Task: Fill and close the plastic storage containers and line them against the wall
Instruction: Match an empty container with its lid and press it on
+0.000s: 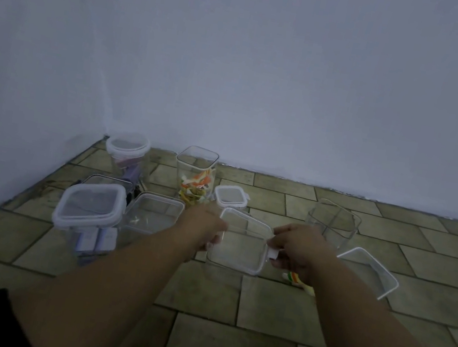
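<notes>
A clear square container lid (240, 242) with white clip flaps is held between both hands above the tiled floor. My left hand (206, 224) grips its left edge and my right hand (299, 253) grips its right flap. An open tall container (195, 176) holding colourful packets stands near the wall. A round lidded container (127, 152) sits in the corner. A closed square container (89, 210) with purple and white items stands at the left. Beside it is an open clear container (153, 212). An empty clear container (334, 222) stands at the right.
A small lidded container (231, 196) sits behind the held lid. Another loose lid (369, 271) lies tilted at the right. A colourful packet (297, 280) lies on the floor under my right wrist. The white wall (297, 93) runs along the back and left.
</notes>
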